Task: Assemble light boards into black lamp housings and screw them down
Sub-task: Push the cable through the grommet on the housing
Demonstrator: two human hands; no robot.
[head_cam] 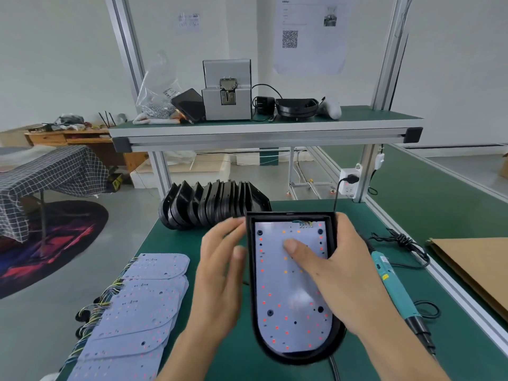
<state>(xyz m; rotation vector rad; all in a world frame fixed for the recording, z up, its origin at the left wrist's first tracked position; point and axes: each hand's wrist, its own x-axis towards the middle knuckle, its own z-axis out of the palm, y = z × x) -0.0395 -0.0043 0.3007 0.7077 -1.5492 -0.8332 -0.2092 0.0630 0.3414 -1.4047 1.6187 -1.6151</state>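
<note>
Lamp housing (295, 358) is lying on the table (170, 237) in front, a light board (291, 292) sitting inside it. Spare boards (132, 306) are lying stacked to its left, a screwdriver (395, 287) to its right, a row of empty housings (211, 204) standing behind. Feeder box (226, 92) is sitting on the shelf (261, 127) above.

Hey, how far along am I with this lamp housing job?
Done: one light board sits inside the black housing on the green bench. In hand: your right hand holds the housing, thumb pressing the board; your left hand hovers open beside it. Left: screwing it down, since the electric screwdriver lies untouched, plus the board stack and the empty housings.
</note>
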